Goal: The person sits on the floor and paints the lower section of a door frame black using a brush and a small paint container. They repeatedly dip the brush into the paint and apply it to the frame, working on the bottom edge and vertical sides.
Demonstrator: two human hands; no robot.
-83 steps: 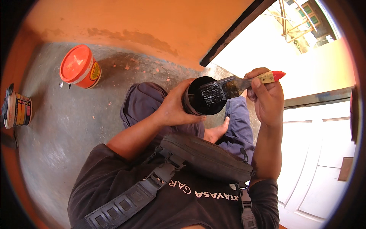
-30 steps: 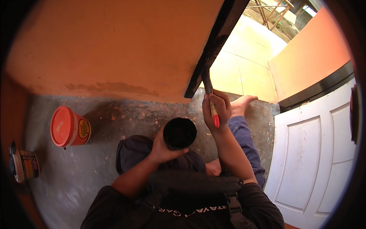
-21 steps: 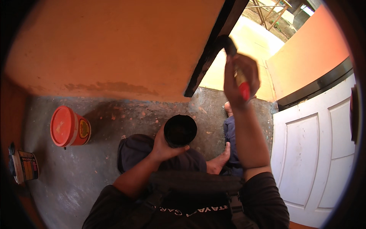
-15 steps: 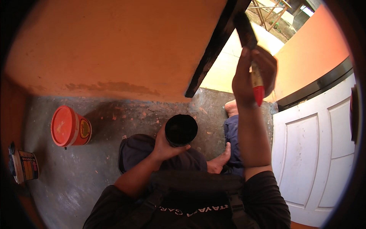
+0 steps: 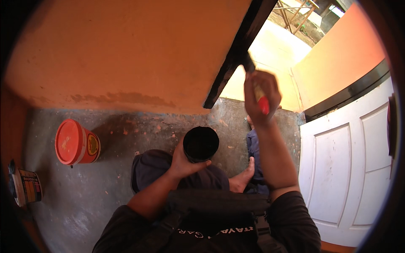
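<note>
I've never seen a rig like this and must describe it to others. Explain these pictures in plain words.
There is no machine here: you see a person's own bare hands. Every picture comes from one fisheye camera worn on the head, looking down, so straight edges bend near the rim and picture left is the person's left.

The left hand holds a dark, open, round container. The right hand grips a paintbrush with a red-tipped handle, bristles at the dark frame edging the orange wall; blur hides the exact contact.

On the floor stand a lidded red bucket and, far left, another bucket.
</note>
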